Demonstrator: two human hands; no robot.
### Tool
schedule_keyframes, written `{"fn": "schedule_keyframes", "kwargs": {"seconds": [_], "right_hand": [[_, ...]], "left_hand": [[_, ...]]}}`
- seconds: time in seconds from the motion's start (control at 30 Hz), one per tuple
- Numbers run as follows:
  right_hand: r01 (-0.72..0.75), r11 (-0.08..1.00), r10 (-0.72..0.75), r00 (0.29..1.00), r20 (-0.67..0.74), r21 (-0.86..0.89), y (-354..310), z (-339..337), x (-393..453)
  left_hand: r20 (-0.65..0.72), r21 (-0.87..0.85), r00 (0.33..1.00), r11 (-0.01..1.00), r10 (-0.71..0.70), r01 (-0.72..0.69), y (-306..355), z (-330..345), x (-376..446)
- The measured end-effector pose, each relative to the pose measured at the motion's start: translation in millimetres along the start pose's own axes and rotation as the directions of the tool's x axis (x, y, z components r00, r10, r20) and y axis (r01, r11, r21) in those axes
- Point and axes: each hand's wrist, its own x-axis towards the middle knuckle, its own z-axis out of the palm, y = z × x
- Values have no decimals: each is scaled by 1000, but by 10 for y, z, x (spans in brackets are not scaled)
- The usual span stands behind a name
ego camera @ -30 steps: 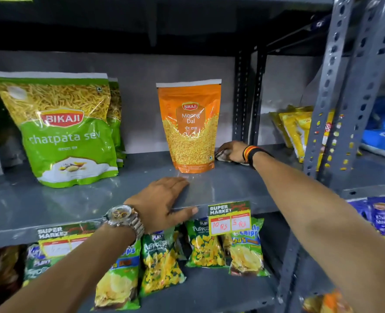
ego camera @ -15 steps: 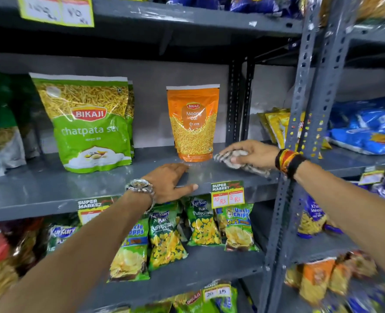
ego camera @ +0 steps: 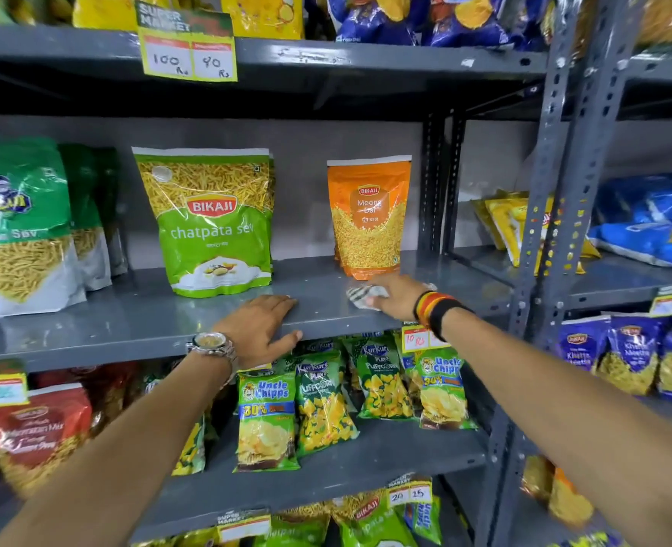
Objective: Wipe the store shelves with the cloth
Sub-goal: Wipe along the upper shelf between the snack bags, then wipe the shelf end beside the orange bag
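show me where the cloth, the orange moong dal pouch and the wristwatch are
cloth (ego camera: 362, 297), head view, on the striped fabric showing past the fingers
orange moong dal pouch (ego camera: 369, 215), head view, middle of its front panel
wristwatch (ego camera: 209, 341), head view, on the dial face

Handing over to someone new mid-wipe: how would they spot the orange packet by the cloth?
Find the grey metal shelf where both hands rest. Just behind the right hand and its cloth stands the Bikaji Moong Dal pouch: the only orange packet there, smaller than the green ones.
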Motion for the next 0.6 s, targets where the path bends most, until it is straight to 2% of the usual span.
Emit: {"fn": "schedule_keyframes", "kwargs": {"seconds": [0.1, 0.23, 0.33, 0.43, 0.5, 0.6], "right_hand": [[174, 985, -175, 981, 80, 12, -391, 44, -206], [239, 969, -245, 953, 180, 53, -315, 14, -757], [193, 979, -201, 961, 191, 60, 125, 268, -1086], [32, 996, -44, 988, 146, 85, 561, 675, -1203], [-24, 995, 9, 989, 150, 97, 759, 954, -1182], [-40, 993, 20, 984, 174, 114, 913, 1301, -1075]], "left_hand": [[2, 4, 1000, 1000, -8, 8, 38, -34, -26], [-72, -36, 996, 998, 51, -53, 168, -56, -172], [-212, -26, 960, 980, 185, -195, 349, 117, -312], [-306, -6, 915, 960, 263, -279, 569, 418, -378], [-309, -22, 905, 949, 292, -314, 714, 671, -397], [-227, -78, 935, 951, 274, -298, 903, 1125, -414]]}}
